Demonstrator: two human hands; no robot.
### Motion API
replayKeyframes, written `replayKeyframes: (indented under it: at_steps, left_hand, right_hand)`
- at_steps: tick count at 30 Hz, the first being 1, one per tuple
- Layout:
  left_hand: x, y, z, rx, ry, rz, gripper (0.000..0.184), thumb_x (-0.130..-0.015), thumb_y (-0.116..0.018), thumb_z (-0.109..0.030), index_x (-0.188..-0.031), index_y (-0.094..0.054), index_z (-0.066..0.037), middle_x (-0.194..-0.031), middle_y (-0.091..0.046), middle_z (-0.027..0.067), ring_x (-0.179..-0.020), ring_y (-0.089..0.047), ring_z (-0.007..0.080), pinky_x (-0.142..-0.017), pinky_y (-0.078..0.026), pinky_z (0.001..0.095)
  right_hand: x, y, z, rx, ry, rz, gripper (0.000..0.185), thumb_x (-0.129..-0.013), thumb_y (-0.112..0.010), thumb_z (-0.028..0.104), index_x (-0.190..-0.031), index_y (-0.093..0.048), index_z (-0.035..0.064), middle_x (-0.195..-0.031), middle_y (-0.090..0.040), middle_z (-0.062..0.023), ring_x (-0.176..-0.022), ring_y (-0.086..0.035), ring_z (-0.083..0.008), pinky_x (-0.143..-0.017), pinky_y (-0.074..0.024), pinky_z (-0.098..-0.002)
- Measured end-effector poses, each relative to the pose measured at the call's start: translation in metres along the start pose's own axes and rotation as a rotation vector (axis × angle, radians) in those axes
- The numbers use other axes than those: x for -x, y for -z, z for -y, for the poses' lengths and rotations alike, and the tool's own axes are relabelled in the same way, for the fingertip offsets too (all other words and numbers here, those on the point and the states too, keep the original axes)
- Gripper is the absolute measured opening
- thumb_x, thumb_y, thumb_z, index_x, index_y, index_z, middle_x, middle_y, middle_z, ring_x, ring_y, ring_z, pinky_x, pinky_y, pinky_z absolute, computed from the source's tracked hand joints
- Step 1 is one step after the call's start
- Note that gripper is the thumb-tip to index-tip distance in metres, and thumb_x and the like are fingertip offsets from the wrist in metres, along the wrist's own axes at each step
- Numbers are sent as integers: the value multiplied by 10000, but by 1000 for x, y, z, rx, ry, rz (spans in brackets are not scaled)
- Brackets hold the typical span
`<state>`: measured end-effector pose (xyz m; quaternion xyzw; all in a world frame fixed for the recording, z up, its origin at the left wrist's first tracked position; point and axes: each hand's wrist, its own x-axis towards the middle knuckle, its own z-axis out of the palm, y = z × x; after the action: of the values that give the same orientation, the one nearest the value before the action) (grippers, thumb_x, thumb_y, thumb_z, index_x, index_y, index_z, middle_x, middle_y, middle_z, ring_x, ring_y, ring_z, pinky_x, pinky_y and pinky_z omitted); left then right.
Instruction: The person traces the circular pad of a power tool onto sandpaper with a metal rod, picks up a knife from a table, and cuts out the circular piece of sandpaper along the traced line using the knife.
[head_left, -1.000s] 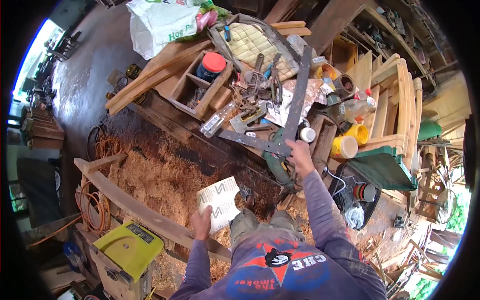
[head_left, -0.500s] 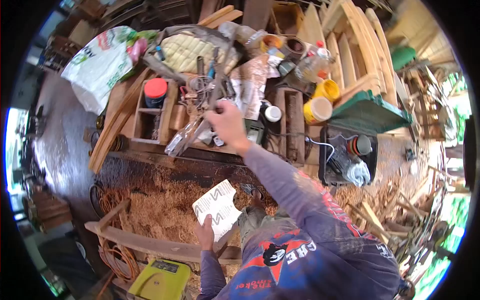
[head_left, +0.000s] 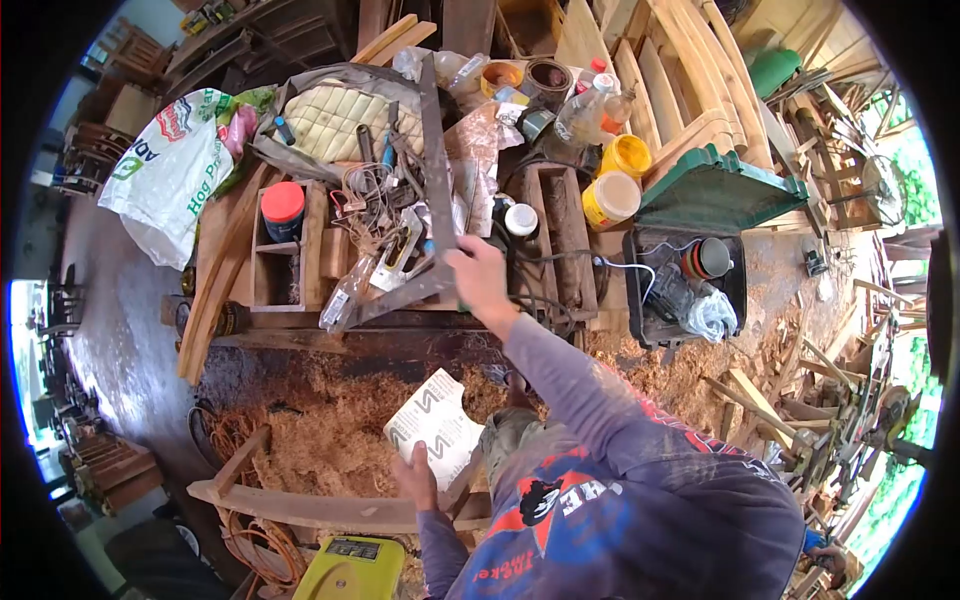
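While my left hand (head_left: 416,478), at seven o'clock, pinched the patterned sheet (head_left: 442,424) by its lower-left edge, my right hand (head_left: 482,280) gripped the metal square (head_left: 436,170) near its corner. Nearly edge-on half a second earlier, it now showed broad, long arm toward twelve, short toward eight; I judged I was turning it. Beyond, at two, sat a yellow tub (head_left: 610,202).

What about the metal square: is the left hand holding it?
No, the right hand grips the metal square near its corner, while the left hand holds the white sheet.
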<state>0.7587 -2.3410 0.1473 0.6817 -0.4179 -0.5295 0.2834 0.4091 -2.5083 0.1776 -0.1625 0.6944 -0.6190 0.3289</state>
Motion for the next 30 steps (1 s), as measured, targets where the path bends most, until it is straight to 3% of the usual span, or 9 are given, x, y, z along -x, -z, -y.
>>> replayKeyframes:
  at_steps: [2,5,8,12,18,22,26,28,30]
  left_hand:
    - [-5,1,4,-74,8,28,316,-941,-687,-173,-1062,-665,117,-970,-714,126,-827,-637,164,-731,-515,321]
    - [-17,-6,-3,-143,-4,78,340,-939,-699,-208,-1042,-674,115,-949,-720,130,-816,-640,165,-724,-515,324]
    - [-33,-12,-10,-152,-26,88,366,-942,-700,-240,-1042,-679,111,-950,-723,129,-806,-641,158,-720,-513,321]
    - [-64,-25,-28,-119,-56,115,338,-934,-710,-207,-1057,-675,106,-955,-718,118,-813,-639,153,-721,-512,318]
    - [-63,-47,-54,-269,-200,502,324,-892,-714,-108,-1155,-654,71,-995,-727,117,-852,-657,145,-762,-513,295]
    - [-42,-70,-109,-445,-71,696,316,-897,-708,-88,-1181,-668,45,-990,-734,87,-849,-647,117,-771,-517,291]
    - [-44,-87,-170,-444,-111,720,226,-943,-684,-153,-1104,-710,4,-969,-729,58,-811,-646,117,-738,-529,286]
    - [-43,-101,-195,-212,-179,611,208,-967,-677,-214,-971,-706,-8,-818,-699,26,-748,-626,121,-714,-518,280]
    - [-63,-112,-194,-47,-426,231,232,-996,-637,-268,-990,-684,-41,-791,-674,17,-696,-615,140,-713,-524,307]
  right_hand:
    - [0,27,-9,-34,0,-63,269,-790,-648,153,-990,-727,-8,-806,-713,-172,-751,-695,-208,-713,-526,-372]
    - [-6,53,-8,379,-37,38,241,-799,-671,130,-992,-729,-3,-841,-704,-219,-793,-701,-340,-741,-535,-416]
    - [-16,58,-5,621,141,85,287,-821,-662,128,-1063,-707,-18,-872,-695,-233,-831,-694,-362,-764,-534,-423]
    - [-8,71,7,484,367,83,437,-855,-696,175,-1214,-619,-61,-941,-707,-202,-845,-705,-303,-773,-552,-400]
    - [64,161,49,444,153,359,357,-913,-656,198,-1206,-643,-4,-958,-705,-184,-858,-691,-279,-778,-532,-385]
    - [133,262,37,495,110,459,324,-926,-656,225,-1153,-671,-6,-1005,-729,-137,-863,-705,-271,-803,-550,-358]
    - [198,366,39,44,-573,223,261,-956,-629,238,-1058,-708,11,-929,-721,-134,-884,-704,-222,-819,-562,-361]
    - [228,434,0,-203,-589,86,263,-960,-629,214,-1130,-676,18,-913,-700,-110,-845,-696,-225,-801,-576,-381]
    - [241,470,-31,-452,-603,-42,289,-965,-630,190,-1201,-643,25,-896,-679,-87,-807,-688,-228,-783,-590,-400]
